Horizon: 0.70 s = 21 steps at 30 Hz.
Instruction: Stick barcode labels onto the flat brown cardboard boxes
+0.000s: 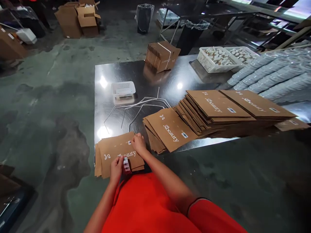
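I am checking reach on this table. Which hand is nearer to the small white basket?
The right hand. It rests on the flat cardboard stack, closer to the small white basket; the left hand is farther back, holding a label strip.

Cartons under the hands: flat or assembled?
Flat. The brown cartons lie as thin sheets in a low stack at the table edge, right hand on top.
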Available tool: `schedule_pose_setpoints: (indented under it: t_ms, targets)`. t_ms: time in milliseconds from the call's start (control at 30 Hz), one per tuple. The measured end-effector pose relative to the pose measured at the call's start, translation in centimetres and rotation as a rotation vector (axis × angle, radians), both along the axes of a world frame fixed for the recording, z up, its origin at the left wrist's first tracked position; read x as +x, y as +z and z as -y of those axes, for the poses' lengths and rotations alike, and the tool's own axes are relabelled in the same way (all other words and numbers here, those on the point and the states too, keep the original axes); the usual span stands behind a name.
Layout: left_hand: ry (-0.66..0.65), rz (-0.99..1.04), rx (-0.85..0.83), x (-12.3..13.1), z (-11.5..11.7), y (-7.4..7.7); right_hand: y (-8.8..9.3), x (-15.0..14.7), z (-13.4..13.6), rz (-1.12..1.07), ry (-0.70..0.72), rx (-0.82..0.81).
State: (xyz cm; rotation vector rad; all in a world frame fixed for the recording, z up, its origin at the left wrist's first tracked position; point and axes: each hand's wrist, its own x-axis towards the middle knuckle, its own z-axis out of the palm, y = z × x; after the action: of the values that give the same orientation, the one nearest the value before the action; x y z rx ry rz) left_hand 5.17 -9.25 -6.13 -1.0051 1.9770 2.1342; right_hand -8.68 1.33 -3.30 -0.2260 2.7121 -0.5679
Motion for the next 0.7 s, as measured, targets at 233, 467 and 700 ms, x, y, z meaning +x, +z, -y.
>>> schedule_pose_setpoints:
  t_ms: [233, 467, 700]
  targets:
    - [0.016, 0.011, 0.013, -0.1, -0.1, 0.3, -0.1, 0.2, 0.1, -0.012, -0.014, 0.032]
    - [0.007, 0.006, 0.048, 0.2, -0.2, -0.3, -1.3, 0.6, -0.2, -0.069, -0.146, -0.086]
    - [0.024, -0.006, 0.039, -0.4, -0.8, -0.3, -4.2, -0.1, -1.4, -0.068, -0.283, -0.405]
